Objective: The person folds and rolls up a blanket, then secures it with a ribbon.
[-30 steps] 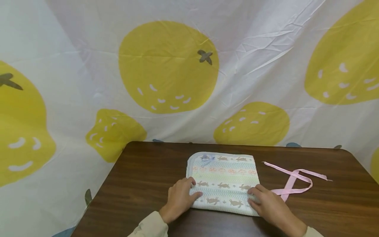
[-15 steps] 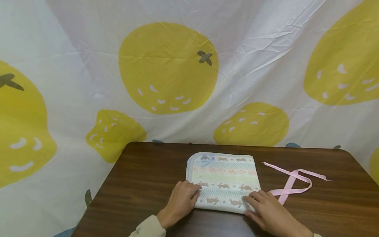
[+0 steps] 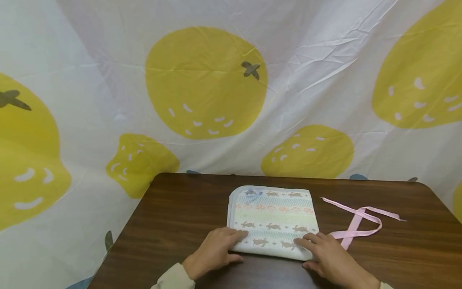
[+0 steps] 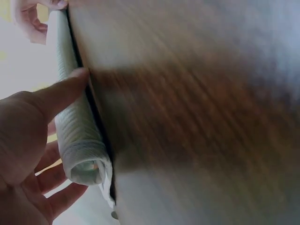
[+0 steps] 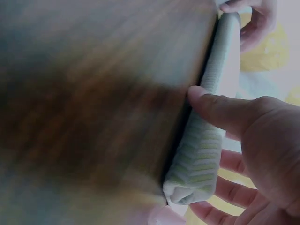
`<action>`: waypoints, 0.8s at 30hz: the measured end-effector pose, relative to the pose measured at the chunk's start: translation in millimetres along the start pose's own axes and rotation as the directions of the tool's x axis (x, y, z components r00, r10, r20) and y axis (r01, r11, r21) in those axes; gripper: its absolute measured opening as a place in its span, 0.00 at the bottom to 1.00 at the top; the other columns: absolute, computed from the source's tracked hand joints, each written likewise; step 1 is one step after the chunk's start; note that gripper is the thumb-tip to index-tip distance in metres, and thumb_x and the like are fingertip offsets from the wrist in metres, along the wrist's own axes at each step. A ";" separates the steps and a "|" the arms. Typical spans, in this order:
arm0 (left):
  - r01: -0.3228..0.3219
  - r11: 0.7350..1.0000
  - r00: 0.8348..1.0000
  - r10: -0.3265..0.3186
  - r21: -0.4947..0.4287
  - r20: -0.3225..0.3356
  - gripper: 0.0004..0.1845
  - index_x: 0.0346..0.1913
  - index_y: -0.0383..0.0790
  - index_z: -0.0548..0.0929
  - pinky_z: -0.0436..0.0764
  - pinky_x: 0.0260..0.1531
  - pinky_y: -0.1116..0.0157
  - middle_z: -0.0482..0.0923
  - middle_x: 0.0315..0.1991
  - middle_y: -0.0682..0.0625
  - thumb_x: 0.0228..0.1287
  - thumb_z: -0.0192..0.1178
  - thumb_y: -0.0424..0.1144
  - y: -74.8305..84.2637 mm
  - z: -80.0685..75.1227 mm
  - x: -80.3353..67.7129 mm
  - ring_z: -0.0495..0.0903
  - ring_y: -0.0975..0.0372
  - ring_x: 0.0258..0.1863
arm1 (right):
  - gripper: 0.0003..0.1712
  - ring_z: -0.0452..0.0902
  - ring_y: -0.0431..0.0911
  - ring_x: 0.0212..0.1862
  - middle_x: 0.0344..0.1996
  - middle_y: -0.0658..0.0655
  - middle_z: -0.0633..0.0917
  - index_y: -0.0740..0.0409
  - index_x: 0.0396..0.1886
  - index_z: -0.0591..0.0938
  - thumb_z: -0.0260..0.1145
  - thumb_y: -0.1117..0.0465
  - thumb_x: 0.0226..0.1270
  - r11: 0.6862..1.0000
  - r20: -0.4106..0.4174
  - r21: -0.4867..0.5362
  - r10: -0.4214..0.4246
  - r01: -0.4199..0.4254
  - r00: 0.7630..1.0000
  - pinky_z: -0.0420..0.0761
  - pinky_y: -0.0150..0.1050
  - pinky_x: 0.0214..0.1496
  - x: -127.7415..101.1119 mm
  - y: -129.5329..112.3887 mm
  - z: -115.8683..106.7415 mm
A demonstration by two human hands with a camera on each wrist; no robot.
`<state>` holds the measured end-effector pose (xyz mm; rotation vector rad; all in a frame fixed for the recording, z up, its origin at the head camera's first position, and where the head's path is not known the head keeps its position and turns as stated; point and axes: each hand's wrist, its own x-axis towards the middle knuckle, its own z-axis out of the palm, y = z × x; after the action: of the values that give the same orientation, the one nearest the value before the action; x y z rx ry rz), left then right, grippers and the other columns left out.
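Observation:
A pale quilted cloth point(image 3: 273, 216) with brown rabbits and pastel stripes lies folded on the table. Its near edge is rolled over; the roll's hollow end point(image 4: 86, 169) shows in the left wrist view. My left hand point(image 3: 213, 251) holds the roll at its left part, fingers on top and beyond, thumb along the near side. At the right part, my right hand point(image 3: 333, 257) holds the same edge likewise. In the right wrist view, its thumb point(image 5: 220, 105) crosses the cloth's roll point(image 5: 199, 157), with the other fingers behind.
A pink ribbon point(image 3: 355, 222) lies looped on the table to the right of the cloth, its lower end close to my right hand. The brown wooden table point(image 3: 180, 208) ends at a white curtain point(image 3: 213, 156) printed with yellow lemons.
Both hands have shifted their hold along the cloth's near edge. The left fingers came down toward it, and the right hand slid slightly nearer. The near edge moved a little away; the ribbon stayed put.

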<state>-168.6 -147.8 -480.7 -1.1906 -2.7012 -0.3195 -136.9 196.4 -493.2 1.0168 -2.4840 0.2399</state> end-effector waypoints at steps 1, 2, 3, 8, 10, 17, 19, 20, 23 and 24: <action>0.004 1.000 1.000 -0.004 0.002 0.008 0.34 0.62 0.46 0.79 0.82 0.47 0.63 0.85 0.48 0.52 0.52 0.75 0.53 -0.3 -0.5 0.7 0.83 0.62 0.47 | 0.35 0.80 0.48 0.39 0.40 0.51 0.84 0.52 0.51 0.84 0.83 0.49 0.37 1.000 0.002 0.003 0.002 -0.002 1.000 0.78 0.47 0.37 0.4 0.5 -0.5; 0.012 1.000 1.000 -0.012 0.002 0.016 0.34 0.62 0.46 0.79 0.81 0.48 0.63 0.85 0.48 0.53 0.52 0.75 0.52 -0.6 -0.4 1.2 0.83 0.62 0.47 | 0.35 0.81 0.48 0.39 0.40 0.51 0.84 0.53 0.50 0.84 0.83 0.51 0.36 1.000 0.002 0.007 0.003 -0.003 1.000 0.78 0.48 0.37 0.6 0.6 -1.1; 0.019 1.000 1.000 -0.019 0.002 0.020 0.34 0.62 0.47 0.79 0.81 0.48 0.62 0.85 0.48 0.53 0.52 0.75 0.50 -0.8 -0.4 1.5 0.83 0.62 0.48 | 0.35 0.81 0.49 0.39 0.40 0.52 0.85 0.53 0.50 0.85 0.83 0.52 0.36 1.000 -0.002 0.011 0.003 -0.003 1.000 0.79 0.48 0.38 1.1 0.5 -1.5; 0.021 1.000 1.000 -0.021 -0.006 0.000 0.29 0.61 0.46 0.80 0.81 0.48 0.61 0.85 0.47 0.52 0.56 0.73 0.48 -1.9 0.1 2.9 0.83 0.62 0.47 | 0.31 0.82 0.49 0.39 0.39 0.52 0.87 0.55 0.48 0.86 0.82 0.57 0.38 1.000 -0.021 0.014 0.013 -0.012 1.000 0.80 0.49 0.39 2.0 -1.4 -3.4; 0.021 1.000 1.000 -0.021 -0.007 -0.007 0.28 0.61 0.45 0.79 0.82 0.47 0.60 0.85 0.46 0.51 0.58 0.72 0.47 -2.3 0.1 3.3 0.83 0.61 0.46 | 0.29 0.83 0.49 0.39 0.40 0.53 0.87 0.55 0.48 0.86 0.81 0.58 0.40 0.999 -0.018 0.016 0.030 -0.030 0.999 0.80 0.50 0.40 1.9 -2.0 -3.9; 0.038 0.998 0.999 -0.038 -0.050 -0.003 0.22 0.58 0.44 0.75 0.82 0.46 0.58 0.84 0.46 0.48 0.64 0.67 0.46 -2.6 -1.4 3.2 0.83 0.58 0.45 | 0.25 0.82 0.48 0.40 0.38 0.52 0.88 0.56 0.47 0.86 0.78 0.61 0.43 0.999 -0.048 0.007 0.035 -0.035 0.998 0.79 0.50 0.41 1.4 -2.2 -1.8; 0.040 0.997 0.999 -0.040 -0.073 0.001 0.21 0.58 0.44 0.75 0.82 0.44 0.58 0.84 0.44 0.50 0.65 0.66 0.46 -2.8 -2.2 3.1 0.84 0.59 0.43 | 0.25 0.82 0.48 0.39 0.37 0.52 0.88 0.57 0.46 0.86 0.78 0.62 0.43 1.000 -0.068 0.010 0.028 -0.028 0.997 0.79 0.49 0.41 1.1 -2.0 -1.3; 0.041 0.996 0.999 -0.041 -0.083 0.002 0.21 0.58 0.45 0.75 0.82 0.43 0.59 0.84 0.43 0.50 0.66 0.65 0.46 -3.1 -2.4 3.2 0.84 0.59 0.42 | 0.25 0.82 0.47 0.39 0.37 0.52 0.88 0.57 0.46 0.86 0.78 0.62 0.43 1.000 -0.075 0.013 0.029 -0.028 0.997 0.79 0.49 0.41 0.9 -1.9 -1.3; 0.055 0.992 0.998 -0.054 -0.111 0.011 0.22 0.60 0.45 0.74 0.82 0.42 0.61 0.85 0.45 0.51 0.68 0.63 0.47 -4.6 -3.4 2.9 0.84 0.61 0.43 | 0.23 0.81 0.46 0.39 0.36 0.50 0.87 0.56 0.45 0.86 0.78 0.62 0.44 0.999 -0.084 0.036 0.039 -0.036 0.996 0.78 0.48 0.41 0.1 -2.2 -2.0; 0.062 0.991 0.998 -0.061 -0.121 0.014 0.22 0.61 0.45 0.73 0.83 0.41 0.61 0.85 0.46 0.51 0.68 0.63 0.47 -5.0 -3.8 2.7 0.84 0.62 0.44 | 0.23 0.81 0.45 0.39 0.36 0.49 0.87 0.56 0.45 0.86 0.78 0.62 0.45 0.998 -0.082 0.048 0.046 -0.042 0.996 0.78 0.47 0.40 -0.1 -2.3 -2.4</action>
<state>-173.9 -150.2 -477.0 -1.1433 -2.7664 -0.4946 -134.4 195.6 -491.2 0.9519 -2.4377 0.3480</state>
